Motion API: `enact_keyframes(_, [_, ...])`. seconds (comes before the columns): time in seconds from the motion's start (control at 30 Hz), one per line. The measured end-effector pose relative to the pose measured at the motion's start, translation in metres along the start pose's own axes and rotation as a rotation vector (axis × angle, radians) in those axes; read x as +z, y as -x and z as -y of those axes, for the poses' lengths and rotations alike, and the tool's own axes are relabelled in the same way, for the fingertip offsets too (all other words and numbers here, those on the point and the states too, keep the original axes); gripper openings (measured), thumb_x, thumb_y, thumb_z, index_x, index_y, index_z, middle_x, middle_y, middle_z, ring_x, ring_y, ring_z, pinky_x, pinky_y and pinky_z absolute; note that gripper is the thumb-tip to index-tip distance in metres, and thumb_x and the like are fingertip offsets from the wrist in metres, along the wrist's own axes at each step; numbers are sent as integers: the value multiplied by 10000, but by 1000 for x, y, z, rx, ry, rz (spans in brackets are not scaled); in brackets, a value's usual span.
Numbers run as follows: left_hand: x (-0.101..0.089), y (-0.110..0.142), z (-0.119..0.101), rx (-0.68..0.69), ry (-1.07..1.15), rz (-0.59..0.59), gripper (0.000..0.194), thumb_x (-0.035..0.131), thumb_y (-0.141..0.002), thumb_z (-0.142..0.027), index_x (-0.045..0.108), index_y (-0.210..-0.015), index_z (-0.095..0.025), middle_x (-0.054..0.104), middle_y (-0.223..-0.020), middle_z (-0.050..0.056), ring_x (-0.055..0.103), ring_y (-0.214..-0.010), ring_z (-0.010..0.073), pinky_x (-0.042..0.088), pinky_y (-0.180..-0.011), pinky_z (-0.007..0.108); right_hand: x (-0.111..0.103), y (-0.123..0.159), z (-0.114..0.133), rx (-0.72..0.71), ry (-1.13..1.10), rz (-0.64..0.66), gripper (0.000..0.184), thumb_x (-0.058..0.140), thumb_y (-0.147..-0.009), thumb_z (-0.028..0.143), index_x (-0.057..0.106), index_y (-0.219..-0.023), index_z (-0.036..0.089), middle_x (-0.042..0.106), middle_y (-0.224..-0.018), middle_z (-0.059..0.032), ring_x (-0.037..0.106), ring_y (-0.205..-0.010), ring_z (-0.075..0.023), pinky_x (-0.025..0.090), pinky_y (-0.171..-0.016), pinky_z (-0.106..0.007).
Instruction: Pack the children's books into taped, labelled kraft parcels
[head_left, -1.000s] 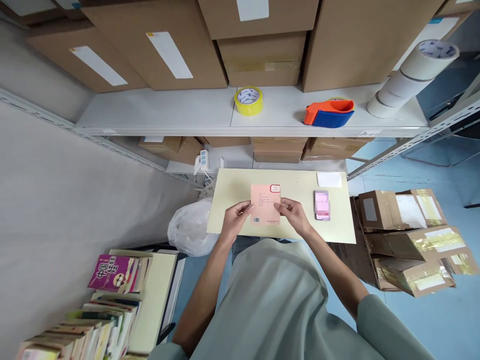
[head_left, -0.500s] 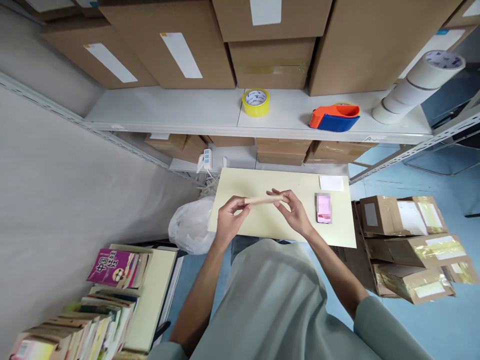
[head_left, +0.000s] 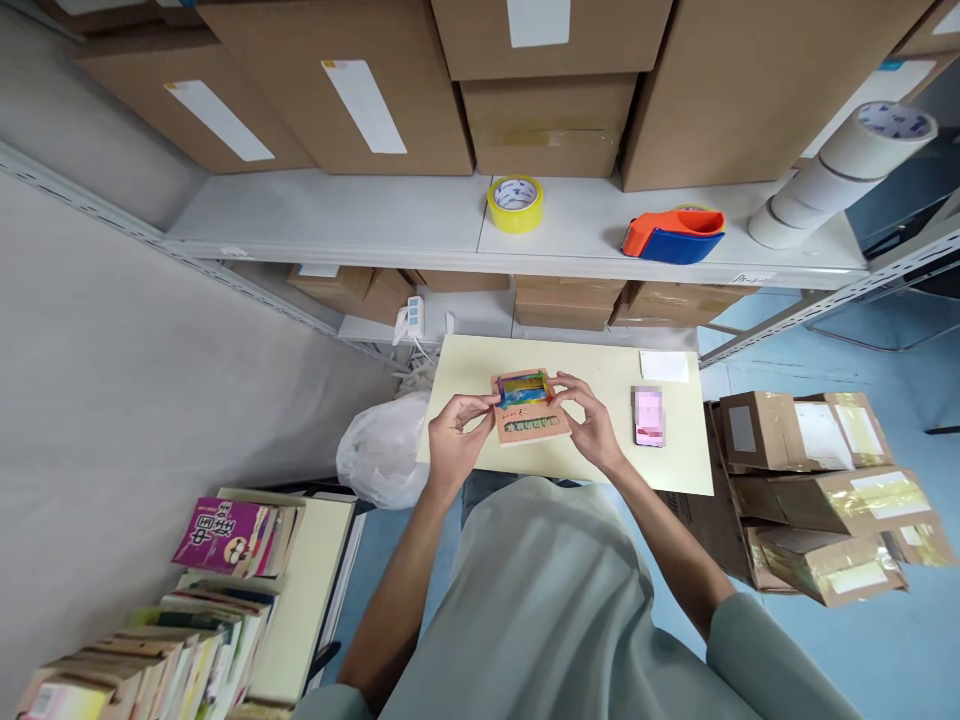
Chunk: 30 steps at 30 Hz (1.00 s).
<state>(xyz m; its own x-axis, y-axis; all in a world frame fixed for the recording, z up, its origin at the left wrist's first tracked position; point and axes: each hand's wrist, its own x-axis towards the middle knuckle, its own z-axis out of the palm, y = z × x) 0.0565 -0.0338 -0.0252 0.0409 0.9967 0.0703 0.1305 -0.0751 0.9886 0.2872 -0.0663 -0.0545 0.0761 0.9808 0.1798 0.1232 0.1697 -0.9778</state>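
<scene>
A small book [head_left: 529, 410] with a pinkish-tan cover, a colourful picture and a dark green band faces me above the pale yellow table. On its left edge, my left hand [head_left: 459, 432] closes with thumb and fingers. My right hand [head_left: 589, 420] pinches the book's right side near the upper corner. To the right of the hands lie a phone [head_left: 648, 416] with a pink, blurred screen and a white sheet of paper [head_left: 664, 366], both on the table [head_left: 600, 468].
Yellow tape [head_left: 515, 204], an orange-and-blue tape dispenser [head_left: 673, 236] and stacked white rolls [head_left: 841, 175] stand on the shelf ahead. Cardboard boxes [head_left: 832, 500] lie at right. A plastic bag [head_left: 384, 452] hangs left of the table; books [head_left: 172, 640] fill the lower left.
The book has turned from edge-on to showing its printed cover. My right hand has shifted slightly and now grips its right side; the left hand stays on the left edge.
</scene>
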Motion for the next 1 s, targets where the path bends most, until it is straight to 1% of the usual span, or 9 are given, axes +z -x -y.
enact_keyframes(0.13, [-1,0,0,-50,-93,-1,334,835,-830,-472,603,-828,-232,807,-940,71,773,-923,220,617,-851,349,2,3,-6,116,17,-95,325,733,-989,565,761,-1178,302,783,-1150,-86,693,-1211,-308,513,-1138,-505])
enact_keyframes(0.23, [-3,-2,2,-75,-137,67,271,802,-857,-460,672,-834,-223,794,-913,57,717,-817,182,561,-739,292,4,6,-9,157,-4,-128,434,760,-977,542,682,-1318,285,768,-951,-33,719,-977,-257,546,-1029,-454])
enact_keyframes(0.33, [-6,-4,5,-83,-167,125,234,764,-889,-453,763,-901,-219,795,-919,54,663,-757,167,528,-696,281,4,8,-8,154,-26,-103,330,746,-989,530,702,-1197,278,764,-940,-29,708,-932,-238,549,-972,-419])
enact_keyframes(0.47, [-10,-5,6,-95,-163,157,245,719,-921,-445,803,-969,-221,817,-1038,77,694,-859,191,543,-752,290,0,8,-5,184,-6,-60,283,707,-1002,548,775,-995,273,795,-1064,-65,712,-1044,-262,551,-995,-426])
enact_keyframes(0.63, [-15,-8,9,-130,-133,188,304,769,-866,-435,819,-1077,-221,789,-986,64,685,-841,180,538,-755,275,-7,4,-2,166,18,0,344,643,-1016,573,807,-1120,288,799,-1199,-68,709,-1093,-256,540,-1059,-438])
enact_keyframes(0.7, [-15,-10,11,-160,-115,190,346,795,-846,-463,818,-1084,-214,777,-966,61,663,-788,165,521,-711,259,-7,2,0,160,35,0,355,718,-954,611,807,-1054,282,810,-1101,-60,708,-1017,-253,558,-1003,-425])
enact_keyframes(0.8, [-10,-11,12,-184,-103,188,347,783,-869,-530,806,-953,-194,770,-899,57,657,-763,165,516,-711,260,-4,0,2,209,37,1,439,733,-934,679,734,-797,263,740,-757,-33,653,-747,-217,560,-763,-365])
enact_keyframes(0.9, [-5,-11,13,-202,-95,175,427,761,-880,-606,762,-808,-185,730,-772,35,643,-731,173,507,-693,265,2,-1,2,295,-5,26,599,666,-946,769,578,-628,269,560,-529,10,482,-518,-161,431,-538,-318])
enact_keyframes(1.0, [-3,-11,14,-220,-99,151,479,762,-866,-651,741,-768,-183,699,-720,18,600,-668,156,469,-633,256,6,-2,0,343,-44,45,655,666,-914,820,531,-590,267,503,-485,28,410,-466,-137,365,-501,-310])
